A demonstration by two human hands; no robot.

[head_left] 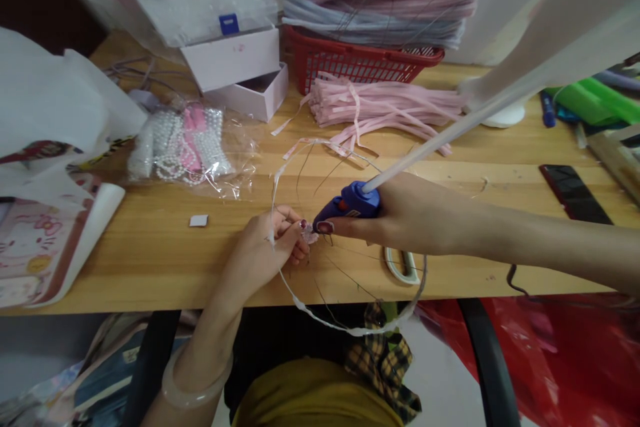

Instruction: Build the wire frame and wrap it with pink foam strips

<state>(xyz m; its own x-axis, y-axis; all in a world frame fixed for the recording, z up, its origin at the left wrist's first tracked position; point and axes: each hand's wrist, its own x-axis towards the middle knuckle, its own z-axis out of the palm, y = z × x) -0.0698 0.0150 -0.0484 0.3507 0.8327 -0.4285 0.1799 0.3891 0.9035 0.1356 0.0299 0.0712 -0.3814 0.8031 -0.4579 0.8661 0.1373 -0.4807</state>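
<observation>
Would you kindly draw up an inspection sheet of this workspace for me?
Surface: wooden table, visibly occupied.
Job's things: blue glue gun, its tip at a small pink piece; white hoop.
Clutter: bagged beads, bundled pink strips, phone.
Hands: left hand pinches the pink piece; right hand grips the glue gun.
Cables: dark cord near the right front edge.
Surroundings: red basket at the back; red plastic below, right.

A milky, pale bangle [190, 401] rings the left wrist [215, 330]; both thumbnails [325, 227] wear dark red polish (rather glossy); nearest, a mustard garment [315, 395] covers the body.
</observation>
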